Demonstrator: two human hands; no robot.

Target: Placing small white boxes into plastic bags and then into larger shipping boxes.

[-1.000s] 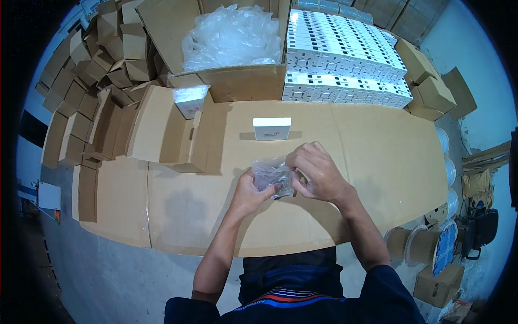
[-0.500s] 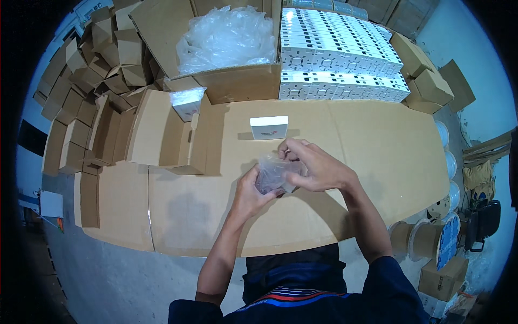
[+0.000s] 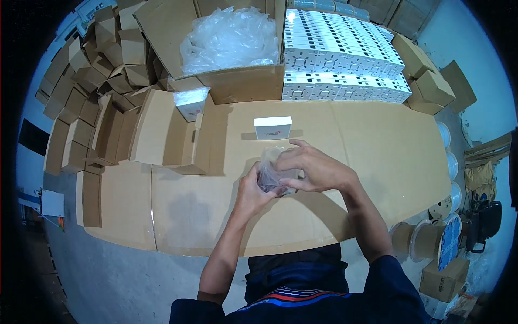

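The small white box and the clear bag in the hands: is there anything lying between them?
No. In the head view only bare cardboard tabletop separates the small white box from the clear bag.

- Both bare forearms come up from the lower edge of the view and meet a little ahead of the chest, over the middle of the work surface.
- The left hand (image 3: 252,193) sits lower and nearer the body, its wrist bent slightly upward, thumb and fingers pinched shut around the lower end of a small clear bag (image 3: 270,171).
- The right hand (image 3: 315,170) reaches in from the right side, palm down, wrist roughly level, fingers curled over the bag's upper part and closed on it.
- The two hands nearly touch at the fingertips.
- Dark blue short sleeves cover both upper arms; the elbows are bent and spread outward.
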